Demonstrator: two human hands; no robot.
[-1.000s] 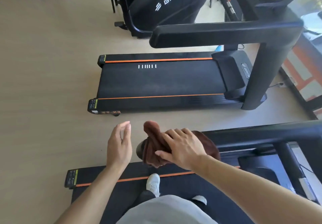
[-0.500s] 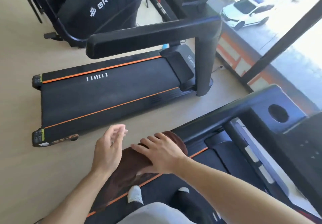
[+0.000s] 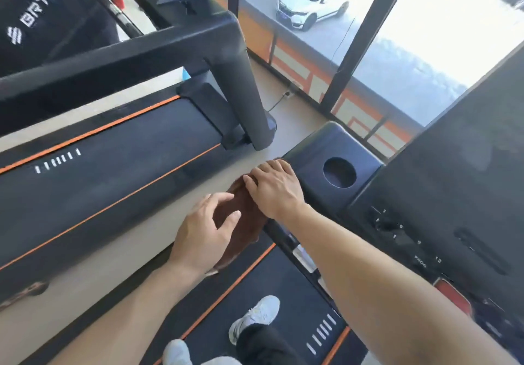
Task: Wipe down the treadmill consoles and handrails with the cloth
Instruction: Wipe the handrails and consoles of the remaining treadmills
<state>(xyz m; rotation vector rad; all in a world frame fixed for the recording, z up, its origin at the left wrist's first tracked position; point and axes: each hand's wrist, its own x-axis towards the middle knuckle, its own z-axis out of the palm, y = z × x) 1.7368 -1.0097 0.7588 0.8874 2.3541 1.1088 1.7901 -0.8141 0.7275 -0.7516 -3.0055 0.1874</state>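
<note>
Left grip (image 3: 204, 231) and right grip (image 3: 276, 190), fingers apart, over cloth (image 3: 244, 239) (cup holder (image 3: 339, 172) just ahead).

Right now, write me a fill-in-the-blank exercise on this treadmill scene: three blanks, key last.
The cloth under the right hand is ____ in colour.
The hole in the console beside that hand is ____ in shape.
Outside the window stands a ____ car.
Missing words: brown; round; white.
</note>
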